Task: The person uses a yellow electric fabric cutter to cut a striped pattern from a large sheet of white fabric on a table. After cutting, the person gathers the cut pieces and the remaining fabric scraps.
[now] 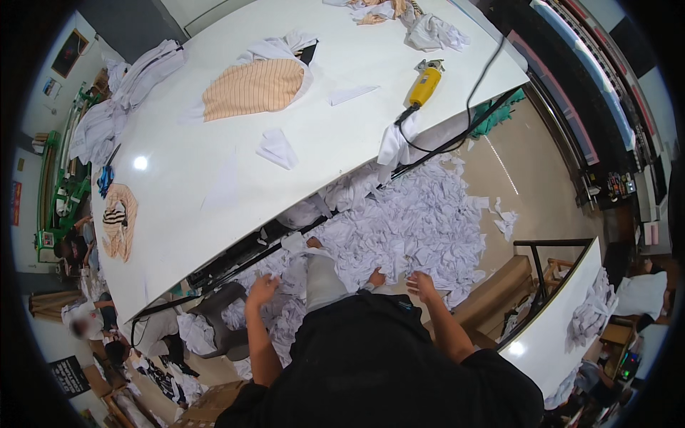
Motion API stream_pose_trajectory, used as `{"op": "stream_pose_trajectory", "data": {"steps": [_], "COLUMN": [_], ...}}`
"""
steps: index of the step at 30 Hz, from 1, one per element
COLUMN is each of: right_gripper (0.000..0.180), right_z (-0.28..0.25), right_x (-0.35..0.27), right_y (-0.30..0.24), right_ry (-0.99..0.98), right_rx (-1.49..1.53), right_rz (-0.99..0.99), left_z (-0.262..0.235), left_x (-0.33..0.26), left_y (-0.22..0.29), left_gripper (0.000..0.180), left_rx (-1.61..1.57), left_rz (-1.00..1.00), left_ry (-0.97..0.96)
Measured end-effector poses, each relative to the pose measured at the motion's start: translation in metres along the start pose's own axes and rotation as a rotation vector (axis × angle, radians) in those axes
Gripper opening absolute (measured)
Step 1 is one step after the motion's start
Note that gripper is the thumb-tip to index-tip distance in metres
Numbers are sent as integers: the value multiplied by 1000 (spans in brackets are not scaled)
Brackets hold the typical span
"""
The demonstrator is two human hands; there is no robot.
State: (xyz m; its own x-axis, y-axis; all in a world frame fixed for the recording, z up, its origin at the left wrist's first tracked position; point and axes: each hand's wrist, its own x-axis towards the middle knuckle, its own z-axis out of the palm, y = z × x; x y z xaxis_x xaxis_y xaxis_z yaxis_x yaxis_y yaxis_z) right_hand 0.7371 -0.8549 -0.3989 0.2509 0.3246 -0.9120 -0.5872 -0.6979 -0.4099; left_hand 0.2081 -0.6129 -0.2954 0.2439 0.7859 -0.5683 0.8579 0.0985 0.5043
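My left hand point(263, 289) hangs low in front of me, its fingers apart and nothing in them. On the other side of my legs, my right hand point(422, 287) is also empty, fingers loosely spread. Below both lies a wide heap of white fabric scraps point(407, 221) on the floor, with my feet among it. Whether either hand touches the heap, I cannot tell. Ahead stands a large white table point(235, 185). On it lie a peach striped fabric piece point(253, 87), a white scrap point(277, 148) and a yellow electric cloth cutter point(426, 85).
A black cable point(474, 107) loops from the cutter over the table's edge. A grey plastic chair point(222, 321) stands to my left. To the right are a brown cardboard roll or box point(496, 289) and another white table point(564, 321). Several people work at the far left.
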Motion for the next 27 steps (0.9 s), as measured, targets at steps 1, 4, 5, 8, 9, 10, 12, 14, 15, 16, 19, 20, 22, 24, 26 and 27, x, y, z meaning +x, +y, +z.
{"op": "stream_pose_trajectory", "data": {"steps": [1, 4, 5, 8, 9, 10, 12, 14, 15, 16, 19, 20, 22, 24, 26, 27], "right_gripper": [39, 38, 38, 38, 38, 38, 38, 38, 37, 37, 30, 29, 33, 51, 70, 77], "right_z": [22, 96, 120, 196, 219, 239, 270, 287, 298, 313, 363, 381, 417, 448, 493, 517], "right_x": [-1, -12, -16, -27, -35, -44, -59, -73, -83, -96, -124, -129, -125, -102, -98, -103], "right_y": [-18, -78, -97, -152, -167, -179, -195, -203, -207, -210, -238, -261, -306, -350, -388, -402], "right_ry": [18, 42, 24, -61, -79, -93, -123, -147, -134, -127, -30, 2, 78, 129, 125, 122], "right_rx": [-61, -161, -199, -306, -367, -425, -577, -768, -737, -711, -726, -773, -844, -912, -1091, -1232], "right_rz": [-25, -214, -240, -347, -391, -432, -522, -623, -652, -682, -874, -955, -1111, -1292, -1465, -1519], "left_z": [-33, -121, -150, -224, -237, -250, -267, -273, -275, -278, -294, -298, -301, -298, -294, -290], "left_x": [31, 78, 94, 158, 187, 219, 281, 331, 349, 366, 396, 401, 400, 372, 336, 316], "left_y": [18, 99, 123, 174, 177, 183, 201, 226, 240, 244, 222, 212, 198, 200, 180, 163], "left_gripper": [49, 45, 44, 39, 39, 38, 40, 43, 44, 45, 37, 33, 24, 15, 15, 15], "left_rx": [27, -429, -493, -496, -567, -522, -418, -171, 20, 212, 305, 329, 378, 297, 21, -115], "left_rz": [50, 118, 196, 407, 481, 480, 497, 534, 551, 558, 575, 561, 550, 512, 561, 579], "left_ry": [-54, -1, 37, 217, 283, 337, 445, 571, 640, 714, 710, 663, 559, 409, 288, 233]}}
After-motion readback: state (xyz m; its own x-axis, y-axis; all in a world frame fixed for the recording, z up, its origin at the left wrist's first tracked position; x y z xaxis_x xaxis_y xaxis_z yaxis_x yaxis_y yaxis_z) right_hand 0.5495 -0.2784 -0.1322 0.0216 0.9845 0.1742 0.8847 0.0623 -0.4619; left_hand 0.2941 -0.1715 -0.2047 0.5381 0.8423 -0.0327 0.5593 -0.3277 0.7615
